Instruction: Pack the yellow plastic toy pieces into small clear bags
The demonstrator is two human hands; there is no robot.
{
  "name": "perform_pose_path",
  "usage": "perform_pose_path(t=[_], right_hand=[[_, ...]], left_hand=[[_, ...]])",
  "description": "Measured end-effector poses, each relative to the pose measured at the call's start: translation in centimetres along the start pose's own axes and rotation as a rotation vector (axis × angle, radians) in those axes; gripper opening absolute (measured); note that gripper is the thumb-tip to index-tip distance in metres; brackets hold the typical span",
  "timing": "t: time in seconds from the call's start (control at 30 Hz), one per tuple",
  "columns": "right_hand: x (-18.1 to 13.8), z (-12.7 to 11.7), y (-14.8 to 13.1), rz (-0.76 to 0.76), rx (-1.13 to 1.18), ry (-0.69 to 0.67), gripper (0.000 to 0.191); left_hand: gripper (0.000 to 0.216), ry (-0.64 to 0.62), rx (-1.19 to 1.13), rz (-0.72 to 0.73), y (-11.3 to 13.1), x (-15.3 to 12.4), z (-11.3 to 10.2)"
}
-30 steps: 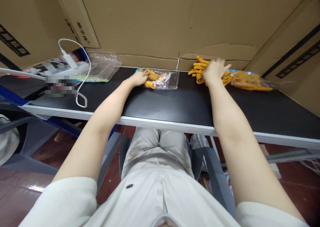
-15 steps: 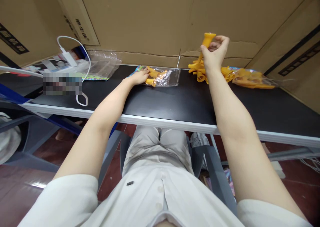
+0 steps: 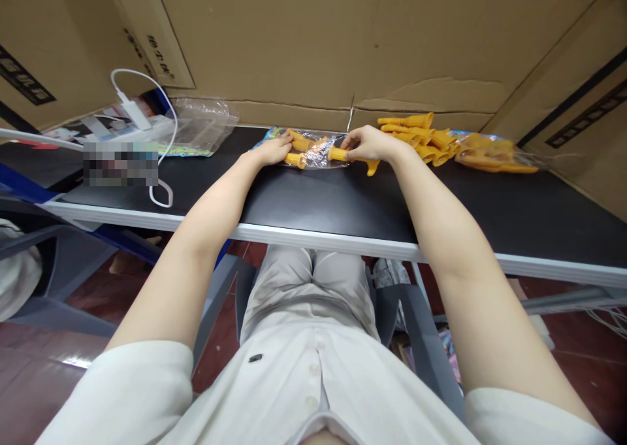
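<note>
A small clear plastic bag (image 3: 316, 152) lies near the back of the black table (image 3: 343, 200), with orange plastic toy pieces inside. My left hand (image 3: 275, 149) rests on the bag's left end and pins it down. My right hand (image 3: 368, 143) holds an orange ridged toy piece (image 3: 353, 157) at the bag's right, open end; the piece's left part is at the mouth of the bag. A loose pile of the same orange pieces (image 3: 416, 134) lies just to the right of my right hand.
A larger clear bag of orange pieces (image 3: 494, 155) lies at the far right. Empty clear bags (image 3: 203, 126), a white charger and cable (image 3: 142, 115) sit at the back left. Cardboard boxes (image 3: 313, 40) wall in the table's back. Grey plastic chairs stand below.
My right hand lifted one orange piece off the pile, raised it, then carried it down and left to the open end of the small bag. My left hand stayed on the bag.
</note>
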State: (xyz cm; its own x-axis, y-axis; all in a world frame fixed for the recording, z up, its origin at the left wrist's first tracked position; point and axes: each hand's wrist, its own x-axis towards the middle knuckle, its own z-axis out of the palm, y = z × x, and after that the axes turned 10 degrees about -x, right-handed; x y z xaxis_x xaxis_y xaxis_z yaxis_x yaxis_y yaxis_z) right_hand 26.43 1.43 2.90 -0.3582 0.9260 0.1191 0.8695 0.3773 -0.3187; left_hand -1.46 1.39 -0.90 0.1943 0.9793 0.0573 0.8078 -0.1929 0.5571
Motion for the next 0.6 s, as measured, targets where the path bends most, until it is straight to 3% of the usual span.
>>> perform_pose_path(t=[0.13, 0.23, 0.43, 0.6], right_hand=[[0.3, 0.1, 0.6, 0.007, -0.175, 0.115, 0.018], [0.7, 0.1, 1.8, -0.004, -0.263, 0.088, 0.027], [1.0, 0.7, 2.5, -0.029, -0.25, -0.031, 0.035], [0.2, -0.4, 1.6, 0.054, -0.073, -0.008, 0.027]], left_hand=[[0.075, -0.001, 0.007, 0.005, -0.3, 0.3, 0.1], [0.074, -0.002, 0.008, 0.003, -0.1, 0.1, 0.1], [0.07, 0.118, -0.091, -0.032, 0.3, -0.5, -0.2], [0.068, 0.218, -0.181, -0.123, 0.5, -0.8, -0.4]])
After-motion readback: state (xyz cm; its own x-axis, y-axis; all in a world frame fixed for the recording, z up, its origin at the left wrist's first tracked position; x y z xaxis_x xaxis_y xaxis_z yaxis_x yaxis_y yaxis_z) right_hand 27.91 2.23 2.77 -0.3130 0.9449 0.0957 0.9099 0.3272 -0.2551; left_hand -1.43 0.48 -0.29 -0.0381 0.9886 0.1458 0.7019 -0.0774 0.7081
